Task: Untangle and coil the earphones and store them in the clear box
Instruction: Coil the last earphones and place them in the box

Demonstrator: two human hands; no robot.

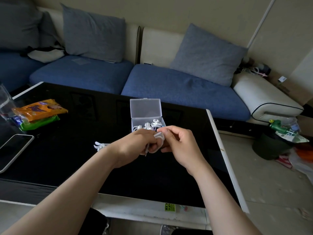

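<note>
Nearest us, two bare forearms reach fwd over the near edge of the worktop (71, 163) & meet at its middle. The left hand (133, 146) is curled & serves as a spool. The white cord (159, 136) of one set of earphones is wound round its fingers in several turns, so the loops come out even & small enough for the box. The right hand (179, 145) touches the left at the fingertips & pinches the cord btwn thumb & forefinger right at the coil, prob. to lay on or tuck in a last turn. Its other fingers are loosely bent. A short tail w/ the plug (146, 152) hangs below the left fingers. The earbuds (100, 145) lie on the worktop just left of the left wrist. They look like part of the same set, but the link is hidden behind the hand, so we can't be sure.

The clear box (133, 123) stands just beyond both hands w/ its lid (145, 108) hinged up & back, so a drop-in needs only a short reach fwd. The stored earphones (153, 125) inside nearly fill it; how many sets, we can't tell. We judge this as late coiling. Next, the coil must slip off the fingers w/o springing open, then seat in what room is left. Risk: the loose tail snags & the coil unwinds.

A phone (13, 150) & snack packs (39, 110) lie well apart, far left of the left hand.
</note>
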